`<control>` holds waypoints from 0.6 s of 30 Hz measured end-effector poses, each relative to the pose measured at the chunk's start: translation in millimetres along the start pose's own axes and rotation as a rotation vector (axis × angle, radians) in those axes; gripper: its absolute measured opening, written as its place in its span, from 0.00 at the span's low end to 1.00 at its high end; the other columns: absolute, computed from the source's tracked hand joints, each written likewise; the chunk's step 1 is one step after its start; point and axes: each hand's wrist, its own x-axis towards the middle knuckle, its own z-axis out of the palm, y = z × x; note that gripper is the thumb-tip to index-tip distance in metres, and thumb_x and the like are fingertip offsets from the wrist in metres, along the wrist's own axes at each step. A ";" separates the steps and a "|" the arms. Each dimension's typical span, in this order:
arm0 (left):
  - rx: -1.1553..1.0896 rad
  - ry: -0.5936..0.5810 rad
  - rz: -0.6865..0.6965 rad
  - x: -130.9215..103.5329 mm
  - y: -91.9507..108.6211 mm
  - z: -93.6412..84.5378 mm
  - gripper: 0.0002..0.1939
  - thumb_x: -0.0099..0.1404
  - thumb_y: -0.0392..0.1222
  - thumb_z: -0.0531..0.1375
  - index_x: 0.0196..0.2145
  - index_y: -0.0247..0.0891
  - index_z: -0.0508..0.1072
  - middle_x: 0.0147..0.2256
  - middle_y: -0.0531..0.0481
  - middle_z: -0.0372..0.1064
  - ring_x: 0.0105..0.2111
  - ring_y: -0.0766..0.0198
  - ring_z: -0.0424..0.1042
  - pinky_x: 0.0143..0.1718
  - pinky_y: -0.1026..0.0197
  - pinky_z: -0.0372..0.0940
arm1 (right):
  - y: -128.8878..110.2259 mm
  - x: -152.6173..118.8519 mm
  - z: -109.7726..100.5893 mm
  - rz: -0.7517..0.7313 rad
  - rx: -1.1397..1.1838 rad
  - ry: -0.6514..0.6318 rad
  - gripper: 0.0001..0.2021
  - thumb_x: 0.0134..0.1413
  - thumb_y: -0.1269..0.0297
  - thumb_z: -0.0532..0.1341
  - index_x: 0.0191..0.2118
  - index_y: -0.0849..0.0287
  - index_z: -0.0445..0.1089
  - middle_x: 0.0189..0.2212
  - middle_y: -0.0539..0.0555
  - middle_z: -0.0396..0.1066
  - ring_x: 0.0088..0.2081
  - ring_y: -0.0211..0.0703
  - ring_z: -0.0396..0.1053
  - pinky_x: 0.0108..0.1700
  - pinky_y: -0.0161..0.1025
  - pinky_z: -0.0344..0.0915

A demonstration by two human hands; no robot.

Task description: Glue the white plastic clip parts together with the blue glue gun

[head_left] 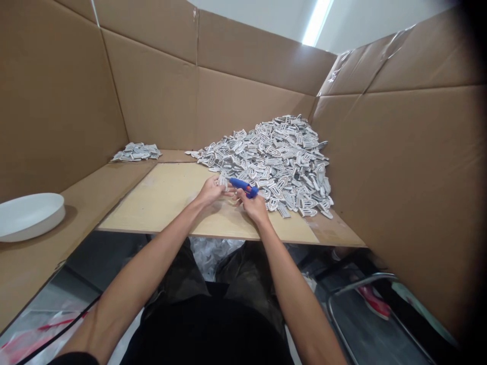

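Note:
Near the middle of the tabletop, my left hand (211, 191) is closed on a small pale slotted piece (223, 181). My right hand (251, 204) grips a blue tool (243, 186) with orange-red parts, its narrow tip pointing left at the pale piece. Whether the tip touches the piece is too small to tell. Right behind my hands rises a large heap of grey-white slotted pieces (274, 147), spreading to the right. Both hands are close together over the pale yellow board (152, 197).
Tall cardboard walls (160, 86) enclose the table. A smaller pile of pieces (137, 151) lies at the back left. A white bowl (32, 215) stands at the far left. Below the edge are plastic bags (216, 253), a metal-framed chair (365, 304) and a red shoe (375, 302).

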 end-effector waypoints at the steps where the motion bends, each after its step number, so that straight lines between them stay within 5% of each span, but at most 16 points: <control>1: 0.004 0.000 -0.005 -0.2 -0.4 0.5 0.13 0.54 0.27 0.65 0.37 0.35 0.70 0.30 0.50 0.76 0.33 0.57 0.82 0.42 0.50 0.80 | 0.4 0.3 0.0 -0.003 -0.003 0.000 0.31 0.60 0.29 0.61 0.34 0.56 0.80 0.28 0.56 0.81 0.29 0.48 0.78 0.38 0.43 0.76; 9: 0.036 -0.011 0.012 0.8 -4.2 1.1 0.15 0.56 0.26 0.65 0.40 0.35 0.71 0.32 0.50 0.76 0.26 0.62 0.78 0.36 0.54 0.80 | -0.3 0.8 0.6 -0.010 -0.011 0.015 0.28 0.60 0.32 0.62 0.31 0.56 0.78 0.26 0.55 0.79 0.29 0.48 0.77 0.38 0.42 0.75; 18: 0.048 -0.014 0.051 0.9 -7.1 -0.7 0.17 0.57 0.29 0.66 0.42 0.38 0.67 0.31 0.53 0.75 0.31 0.61 0.81 0.36 0.57 0.79 | 2.7 -0.2 0.8 0.006 -0.103 0.031 0.26 0.62 0.36 0.62 0.26 0.54 0.73 0.18 0.50 0.71 0.23 0.43 0.70 0.32 0.39 0.68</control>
